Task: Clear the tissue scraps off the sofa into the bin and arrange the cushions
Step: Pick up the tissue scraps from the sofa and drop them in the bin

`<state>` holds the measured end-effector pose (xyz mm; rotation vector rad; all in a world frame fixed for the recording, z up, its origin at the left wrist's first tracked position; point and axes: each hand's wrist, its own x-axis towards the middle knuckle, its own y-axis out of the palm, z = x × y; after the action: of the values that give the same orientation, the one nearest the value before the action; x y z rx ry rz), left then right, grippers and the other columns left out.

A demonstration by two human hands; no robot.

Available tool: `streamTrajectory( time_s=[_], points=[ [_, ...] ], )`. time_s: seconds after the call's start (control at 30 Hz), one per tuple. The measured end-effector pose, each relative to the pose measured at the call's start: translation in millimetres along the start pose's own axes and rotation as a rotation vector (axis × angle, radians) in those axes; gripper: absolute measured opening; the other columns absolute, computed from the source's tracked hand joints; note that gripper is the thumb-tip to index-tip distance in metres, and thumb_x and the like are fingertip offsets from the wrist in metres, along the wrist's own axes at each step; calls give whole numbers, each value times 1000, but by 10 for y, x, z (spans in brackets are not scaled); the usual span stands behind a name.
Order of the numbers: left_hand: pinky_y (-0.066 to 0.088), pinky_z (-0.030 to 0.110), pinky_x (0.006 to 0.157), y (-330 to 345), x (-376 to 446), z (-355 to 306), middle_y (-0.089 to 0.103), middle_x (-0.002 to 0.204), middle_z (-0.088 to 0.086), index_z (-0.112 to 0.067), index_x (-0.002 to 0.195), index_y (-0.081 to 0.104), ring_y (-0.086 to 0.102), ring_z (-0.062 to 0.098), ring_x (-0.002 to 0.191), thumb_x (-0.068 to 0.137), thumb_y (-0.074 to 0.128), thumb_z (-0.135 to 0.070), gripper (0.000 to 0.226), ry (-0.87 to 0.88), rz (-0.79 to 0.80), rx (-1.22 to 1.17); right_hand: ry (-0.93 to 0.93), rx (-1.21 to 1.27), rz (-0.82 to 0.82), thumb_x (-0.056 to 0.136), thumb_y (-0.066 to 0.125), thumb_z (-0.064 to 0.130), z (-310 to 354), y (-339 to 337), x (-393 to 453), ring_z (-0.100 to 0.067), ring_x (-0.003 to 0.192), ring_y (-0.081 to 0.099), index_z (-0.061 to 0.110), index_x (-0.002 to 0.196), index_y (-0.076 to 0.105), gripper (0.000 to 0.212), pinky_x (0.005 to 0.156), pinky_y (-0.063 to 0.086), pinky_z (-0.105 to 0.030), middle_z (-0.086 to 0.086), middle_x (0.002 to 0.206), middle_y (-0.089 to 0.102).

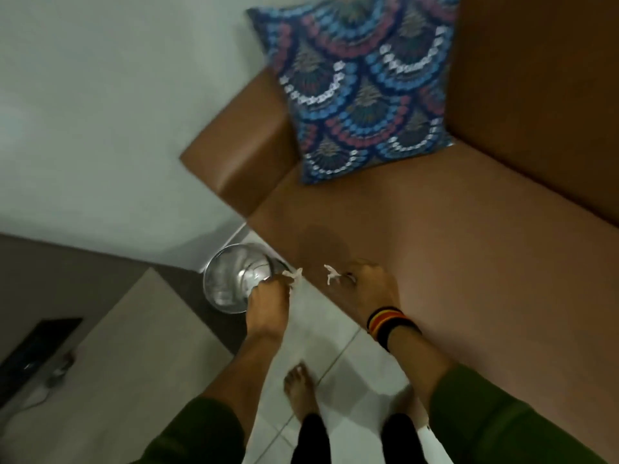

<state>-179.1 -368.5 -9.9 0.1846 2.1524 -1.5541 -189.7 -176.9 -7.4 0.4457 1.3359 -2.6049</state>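
Note:
A brown sofa [452, 236] fills the right side. A blue and pink patterned cushion [360, 85] leans upright in its corner against the armrest. My left hand [268, 298] pinches a white tissue scrap [294, 275] at the rim of a round shiny metal bin [222, 279] standing on the floor beside the sofa. My right hand [371, 284], with a striped wristband, rests at the seat's front edge and pinches another white tissue scrap [331, 274].
A pale wall [100, 112] stands behind the bin. At the left is a low light table [134, 329] with a dark flat device [37, 346] and a cable. My bare feet [299, 390] stand on white floor tiles.

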Motion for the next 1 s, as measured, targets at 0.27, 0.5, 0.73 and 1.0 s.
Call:
streamTrajectory(
  time_s=[0.27, 0.5, 0.73, 1.0],
  points=[
    [58, 40, 95, 66, 584, 1483, 77, 116, 17, -15, 117, 78, 74, 34, 106, 100, 59, -10, 26, -48, -97, -144, -122, -100, 71, 99, 56, 26, 1166, 1466, 522, -24, 93, 70, 22, 108, 75, 22, 76, 51, -29, -2, 112, 73],
    [50, 39, 107, 320, 1139, 2044, 68, 136, 13, -16, 138, 64, 64, 30, 127, 103, 59, -21, 35, 17, 25, -248, -109, -265, 194, 96, 54, 19, 1460, 2236, 1008, -33, 97, 69, 22, 119, 67, 28, 84, 57, -41, -10, 110, 73],
    [44, 50, 116, 180, 1068, 2129, 30, 168, 6, -33, 162, 23, 41, 35, 148, 104, 53, -22, 67, 65, 188, -216, -100, -154, 259, 98, 47, 17, 1395, 2084, 810, -34, 107, 66, 30, 144, 45, 48, 94, 56, -43, -8, 124, 68],
    [39, 41, 121, -556, 908, 1303, 38, 165, 5, -24, 160, 33, 37, 24, 152, 108, 46, -28, 55, 170, 22, -241, -61, 44, -120, 92, 52, -1, 1150, 766, 605, -26, 130, 55, 17, 141, 52, 53, 110, 39, -28, -6, 145, 55]
  ],
)
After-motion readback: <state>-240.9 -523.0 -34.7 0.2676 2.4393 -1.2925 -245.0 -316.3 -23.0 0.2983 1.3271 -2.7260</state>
